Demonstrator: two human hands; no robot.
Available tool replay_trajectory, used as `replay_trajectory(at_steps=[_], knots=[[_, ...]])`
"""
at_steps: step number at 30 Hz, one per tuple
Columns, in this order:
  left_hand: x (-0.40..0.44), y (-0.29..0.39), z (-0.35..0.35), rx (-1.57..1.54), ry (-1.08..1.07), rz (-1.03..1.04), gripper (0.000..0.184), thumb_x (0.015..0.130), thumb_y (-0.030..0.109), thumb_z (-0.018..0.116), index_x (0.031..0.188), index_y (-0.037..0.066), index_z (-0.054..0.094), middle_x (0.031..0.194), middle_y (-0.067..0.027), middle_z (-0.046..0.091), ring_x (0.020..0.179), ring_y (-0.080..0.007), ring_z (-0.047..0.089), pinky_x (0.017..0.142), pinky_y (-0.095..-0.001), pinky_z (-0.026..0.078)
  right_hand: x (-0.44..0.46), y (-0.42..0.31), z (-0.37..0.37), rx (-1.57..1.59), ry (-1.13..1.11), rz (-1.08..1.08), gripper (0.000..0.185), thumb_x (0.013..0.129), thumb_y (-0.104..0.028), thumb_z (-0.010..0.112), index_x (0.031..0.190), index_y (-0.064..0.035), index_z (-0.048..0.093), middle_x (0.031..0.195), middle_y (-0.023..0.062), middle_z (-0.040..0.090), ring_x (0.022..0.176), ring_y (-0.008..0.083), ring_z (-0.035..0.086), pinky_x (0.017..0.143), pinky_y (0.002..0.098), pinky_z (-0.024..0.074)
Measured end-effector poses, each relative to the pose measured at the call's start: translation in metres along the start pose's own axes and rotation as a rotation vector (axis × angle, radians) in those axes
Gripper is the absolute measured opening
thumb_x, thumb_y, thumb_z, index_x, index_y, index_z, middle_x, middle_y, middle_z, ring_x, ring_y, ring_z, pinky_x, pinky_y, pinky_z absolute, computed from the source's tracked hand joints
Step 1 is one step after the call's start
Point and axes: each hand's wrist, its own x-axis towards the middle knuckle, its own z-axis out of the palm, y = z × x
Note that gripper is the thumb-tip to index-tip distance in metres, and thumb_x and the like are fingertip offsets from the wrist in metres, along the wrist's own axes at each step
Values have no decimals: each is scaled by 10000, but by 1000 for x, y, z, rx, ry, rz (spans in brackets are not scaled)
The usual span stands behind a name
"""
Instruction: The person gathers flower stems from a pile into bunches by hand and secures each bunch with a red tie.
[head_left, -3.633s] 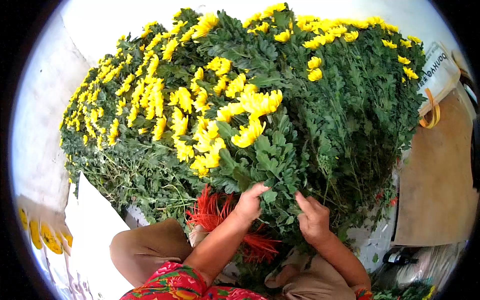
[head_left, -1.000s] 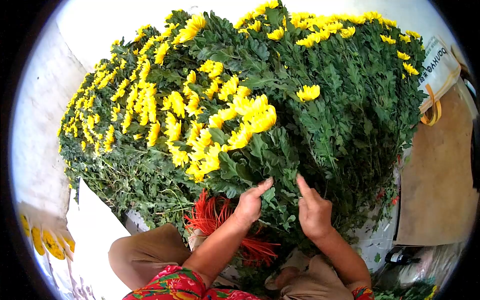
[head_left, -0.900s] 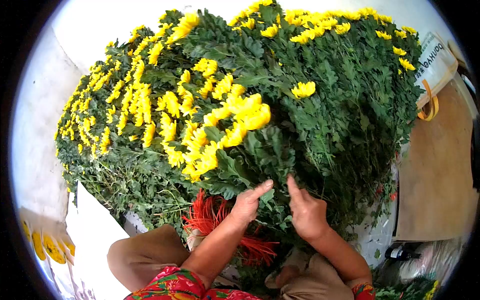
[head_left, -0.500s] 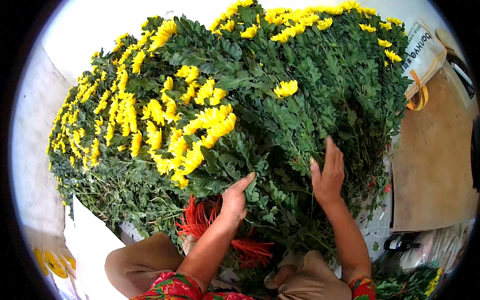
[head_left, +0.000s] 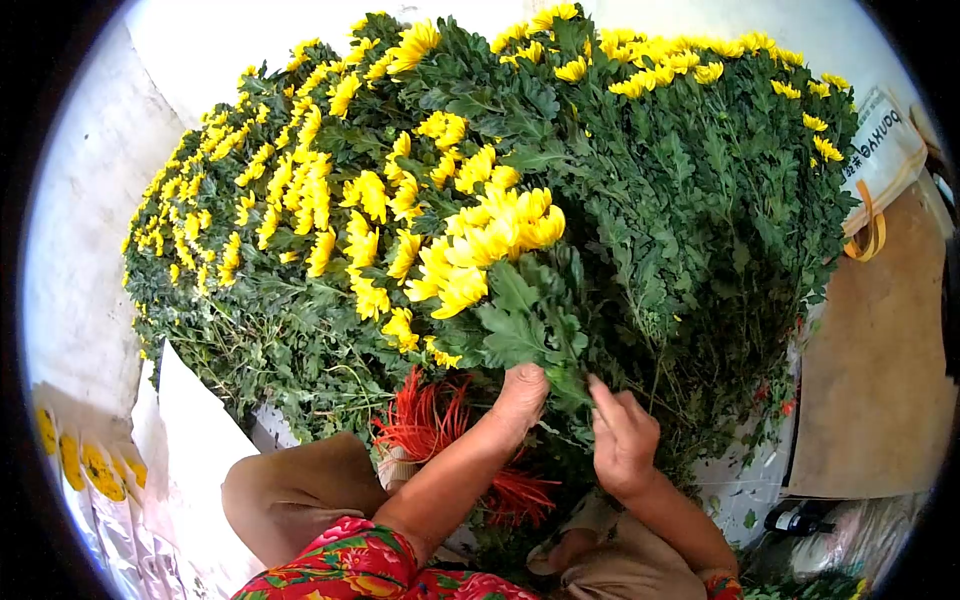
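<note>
A bunch of yellow chrysanthemums [head_left: 490, 250] leans up and to the left, its leafy stems in my left hand [head_left: 524, 394], which is closed around them. At the right side of the same stems, my right hand [head_left: 626, 440] has its fingers curled and the index finger laid along the leaves. Its thumb is mostly hidden. Just left of my left forearm lies a bundle of red ties [head_left: 425, 412], and more red strands show beneath that arm.
A large heap of yellow chrysanthemums [head_left: 290, 190] spreads behind and left; leafy stems [head_left: 700, 200] rise at right. White paper [head_left: 190, 440] stands at left. At right are brown cardboard [head_left: 870, 370], a printed bag [head_left: 885, 150] and a dark bottle [head_left: 795, 520].
My left hand has lifted the chrysanthemum bunch away from the heap. My right hand has come down and left from the leaves, its spread fingers now curled at the bunch's stems. The view has shifted.
</note>
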Motion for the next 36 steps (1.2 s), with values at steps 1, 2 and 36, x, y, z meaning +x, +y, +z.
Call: replay_trajectory(at_steps=[1,2,36], knots=[[-3,3,2,-11,-7,-14,707,801,557,723,1263,60,523,1208,-35,585,1094,-187,560,935,-361,475,1,-1,2,14,-84,60,489,821,112,565,1288,-31,593,786,135,565,615,268,529,591,333,470],[-7,5,4,-7,-8,-12,707,801,557,723,1263,60,523,1208,-35,585,1094,-187,560,935,-361,475,3,-3,3,16,-81,59,489,821,112,565,1288,-31,593,786,135,565,615,268,529,591,333,470],[8,12,-18,99,197,-211,272,825,179,671,1016,-13,647,985,-132,687,886,-274,670,828,-440,546,94,246,-78,-595,270,396,411,803,-251,705,1122,-3,630,1128,184,610,1022,393,584,904,503,430]])
